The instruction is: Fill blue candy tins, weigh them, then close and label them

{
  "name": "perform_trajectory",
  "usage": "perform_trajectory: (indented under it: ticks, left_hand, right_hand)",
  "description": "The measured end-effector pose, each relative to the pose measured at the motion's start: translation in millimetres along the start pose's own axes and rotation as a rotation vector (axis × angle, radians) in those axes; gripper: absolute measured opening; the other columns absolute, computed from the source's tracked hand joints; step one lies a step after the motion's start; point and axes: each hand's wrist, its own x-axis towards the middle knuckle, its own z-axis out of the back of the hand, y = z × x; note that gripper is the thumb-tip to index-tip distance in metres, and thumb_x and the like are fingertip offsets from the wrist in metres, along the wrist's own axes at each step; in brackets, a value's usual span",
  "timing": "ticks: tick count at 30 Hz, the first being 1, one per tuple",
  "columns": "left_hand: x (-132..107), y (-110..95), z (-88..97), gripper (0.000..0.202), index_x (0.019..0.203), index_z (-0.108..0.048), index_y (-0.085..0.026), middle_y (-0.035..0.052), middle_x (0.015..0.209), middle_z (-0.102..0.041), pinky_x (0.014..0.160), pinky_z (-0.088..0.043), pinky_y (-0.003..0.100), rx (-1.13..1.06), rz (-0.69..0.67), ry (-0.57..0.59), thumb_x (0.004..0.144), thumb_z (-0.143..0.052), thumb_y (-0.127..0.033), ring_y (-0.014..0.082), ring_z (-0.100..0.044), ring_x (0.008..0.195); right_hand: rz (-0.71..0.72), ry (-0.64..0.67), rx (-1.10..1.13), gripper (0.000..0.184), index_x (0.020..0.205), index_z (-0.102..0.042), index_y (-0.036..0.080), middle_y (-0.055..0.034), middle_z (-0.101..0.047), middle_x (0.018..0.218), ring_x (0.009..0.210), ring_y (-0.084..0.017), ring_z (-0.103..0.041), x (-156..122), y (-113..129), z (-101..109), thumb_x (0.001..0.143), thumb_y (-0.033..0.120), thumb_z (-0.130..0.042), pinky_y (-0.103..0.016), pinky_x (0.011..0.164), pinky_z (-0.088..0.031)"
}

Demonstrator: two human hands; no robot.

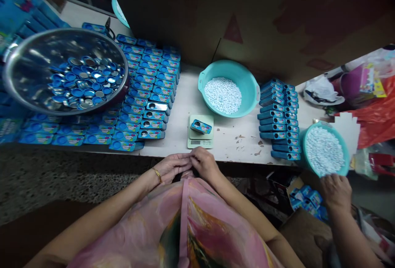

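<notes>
1 blue tin (202,127) lying on the scale (200,137), likely light, stiff and slightly slick, best gripped by its long sides; left hand (171,167) and right hand (205,163) just in front, fingertips drawn together, cannot tell if anything is between them.

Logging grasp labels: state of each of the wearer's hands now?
Left hand: fingers loosely extended, at the right's fingertips; grip can't be told.
Right hand: fingers curled; grip can't be told.

small blue printed tin (201,127), round opening at left end; lay askew on pale scale (200,143); scale sat flat.
</notes>
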Motion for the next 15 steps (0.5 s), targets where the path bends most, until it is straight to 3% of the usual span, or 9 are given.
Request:
perform_trajectory:
  ticks: [5,8,11,15]
  left_hand:
    - [-1,-4,4.1,0.030,0.101,-0.058,-0.003,0.0215,0.110,-0.057,0.094,-0.039,0.032,-0.062,-0.041,-0.055,0.071,-0.056,-0.003,0.0252,-0.053,0.106]
    - [-1,-5,8.0,0.031,0.103,-0.057,-0.002,0.0223,0.112,-0.056,0.095,-0.039,0.033,-0.061,-0.063,-0.076,0.072,-0.056,-0.004,0.0264,-0.052,0.106]
    - [-3,-7,13.5,0.033,0.105,-0.056,-0.002,0.0229,0.113,-0.055,0.094,-0.040,0.034,-0.069,-0.082,-0.099,0.072,-0.056,-0.005,0.0274,-0.051,0.106]
    - [-7,-12,22.8,0.032,0.103,-0.056,-0.003,0.0224,0.112,-0.056,0.094,-0.041,0.033,-0.096,-0.109,-0.157,0.072,-0.056,-0.005,0.0264,-0.052,0.106]
  right_hand:
    - [-0.043,-0.294,0.046,0.016,0.089,-0.057,0.019,-0.0051,-0.058,0.090,0.087,-0.014,-0.053,47,-17,27,0.082,0.020,-0.043,-0.028,0.076,-0.044]
    - [-0.010,-0.312,-0.019,0.017,0.088,-0.059,0.019,-0.0055,-0.058,0.090,0.087,-0.015,-0.053,64,-26,28,0.082,0.020,-0.043,-0.028,0.078,-0.043]
    - [-0.016,-0.362,-0.138,0.020,0.089,-0.060,0.018,-0.0070,-0.058,0.096,0.091,-0.016,-0.053,64,-39,35,0.083,0.020,-0.041,-0.030,0.083,-0.042]
    - [-0.071,-0.443,-0.315,0.022,0.095,-0.059,0.018,-0.0081,-0.056,0.102,0.098,-0.018,-0.050,74,-74,76,0.083,0.022,-0.040,-0.032,0.086,-0.041]
